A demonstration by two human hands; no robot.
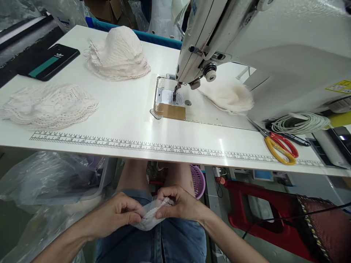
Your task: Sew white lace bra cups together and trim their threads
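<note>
Over my lap, below the table edge, a small piece of white lacy, sheer fabric (150,216) is stretched between my hands. My left hand (120,213) pinches its left end between thumb and fingers. The right end, with a textured white trim, is gripped by my right hand (179,205). On the table above, a sewing machine (189,54) stands with its needle over the metal plate. A stack of cream lace pieces (120,54) sits left of the machine, and a flatter lace pile (49,106) lies at the far left. Cream fabric pieces (229,95) rest behind the needle area.
A black phone (52,62) lies at the upper left. Yellow and red scissors (279,146) are near a coiled pale cord (301,122) on the right. A printed ruler (164,148) runs along the table's front edge. Below are a purple basket (199,180) and a red stool (263,215).
</note>
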